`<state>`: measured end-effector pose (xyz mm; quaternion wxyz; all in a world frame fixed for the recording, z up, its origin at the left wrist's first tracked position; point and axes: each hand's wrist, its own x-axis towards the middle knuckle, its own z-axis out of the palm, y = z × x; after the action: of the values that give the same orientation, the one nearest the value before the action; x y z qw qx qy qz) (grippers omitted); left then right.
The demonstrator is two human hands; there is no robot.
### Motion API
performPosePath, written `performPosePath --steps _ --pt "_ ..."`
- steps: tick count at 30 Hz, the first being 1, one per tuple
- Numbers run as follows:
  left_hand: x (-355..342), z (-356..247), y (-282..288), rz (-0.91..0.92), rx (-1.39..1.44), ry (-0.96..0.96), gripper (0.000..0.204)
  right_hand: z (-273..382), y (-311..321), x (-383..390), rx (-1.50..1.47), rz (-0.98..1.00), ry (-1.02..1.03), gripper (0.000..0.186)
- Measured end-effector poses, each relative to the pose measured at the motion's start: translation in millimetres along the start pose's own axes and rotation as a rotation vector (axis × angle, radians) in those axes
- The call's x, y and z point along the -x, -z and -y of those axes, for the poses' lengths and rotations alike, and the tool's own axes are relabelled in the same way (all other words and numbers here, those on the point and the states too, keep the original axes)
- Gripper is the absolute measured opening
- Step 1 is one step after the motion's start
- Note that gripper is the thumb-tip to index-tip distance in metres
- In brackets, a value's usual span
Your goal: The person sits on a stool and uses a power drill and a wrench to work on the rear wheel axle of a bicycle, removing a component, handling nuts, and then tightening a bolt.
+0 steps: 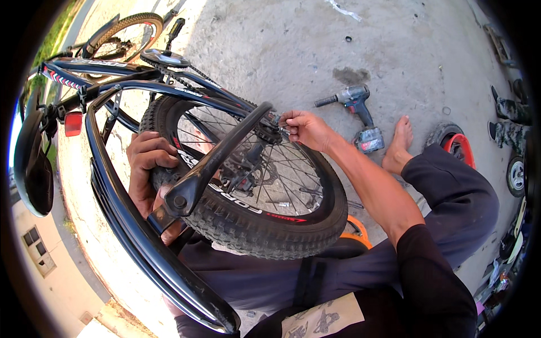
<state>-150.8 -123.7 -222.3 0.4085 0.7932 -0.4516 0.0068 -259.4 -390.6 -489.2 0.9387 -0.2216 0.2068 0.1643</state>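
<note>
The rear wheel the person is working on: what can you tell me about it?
The rear wheel has a knobby black tyre, a black rim with red and white markings, and thin metal spokes running to a hub with a sprocket. It sits in the dark frame of an upturned bicycle, over the person's lap. The left hand grips the tyre; the right hand pinches a small part at the hub.

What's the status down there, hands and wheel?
Left hand grips rear tyre. Right hand pinching at wheel hub. Cordless drill on ground, clear of work.

Outdoor repair yard: concrete ground [270, 39], cordless drill [355, 112] (spare wheels [456, 143] nearby).
</note>
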Motion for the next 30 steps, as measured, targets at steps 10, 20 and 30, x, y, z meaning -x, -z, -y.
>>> performPosePath --steps 10,20,30 --pt "4 -5 -11 -0.127 -0.019 0.082 0.041 -12 -11 -62 0.273 0.051 0.189 0.02" --pt "6 -13 -14 -0.187 -0.002 0.139 0.05 14 -55 -58 0.329 0.1 0.067 0.015" --pt "5 -12 -11 -0.138 -0.004 0.112 0.049 -22 -3 -7 0.421 -0.11 0.151 0.027"
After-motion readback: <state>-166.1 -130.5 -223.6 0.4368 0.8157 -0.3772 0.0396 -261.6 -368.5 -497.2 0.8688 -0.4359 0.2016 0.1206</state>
